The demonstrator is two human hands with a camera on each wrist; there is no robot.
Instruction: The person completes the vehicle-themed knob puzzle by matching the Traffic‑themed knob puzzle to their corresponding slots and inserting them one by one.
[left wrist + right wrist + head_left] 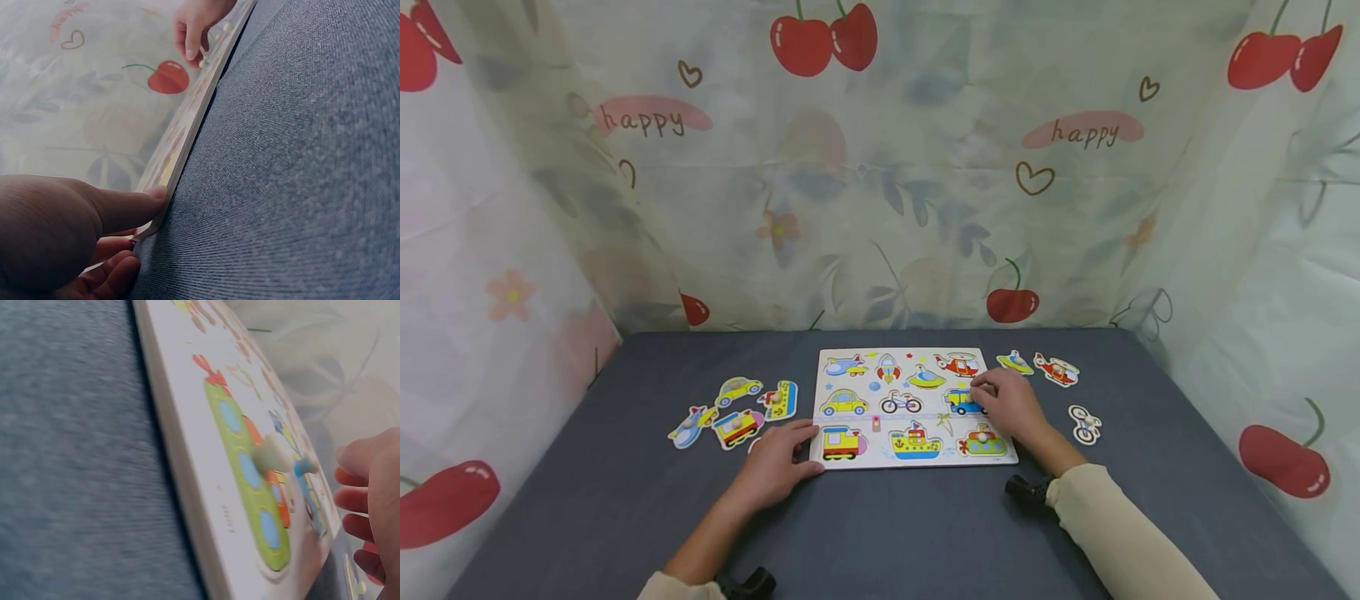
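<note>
A white wooden peg puzzle board [880,457] with printed vehicles lies on the dark table. At its near left corner my left hand [775,467] grips the edge, thumb [134,209] along the front side and fingers round the corner. Over the board's right side is my right hand [1011,404], fingers loosely bent and just apart from the knob of the blue bus piece [958,403]. That bus sits in its slot. Below it, a green submarine piece [250,478] with a pale knob lies in its own slot.
Left of the board lie a yellow car piece [739,390], a plane piece [691,427], a train piece [737,428] and a ship piece [782,400]. On the right are a UFO piece [1015,362], a helicopter piece [1057,369] and a bicycle piece [1085,425]. Printed curtains [880,208] surround the table.
</note>
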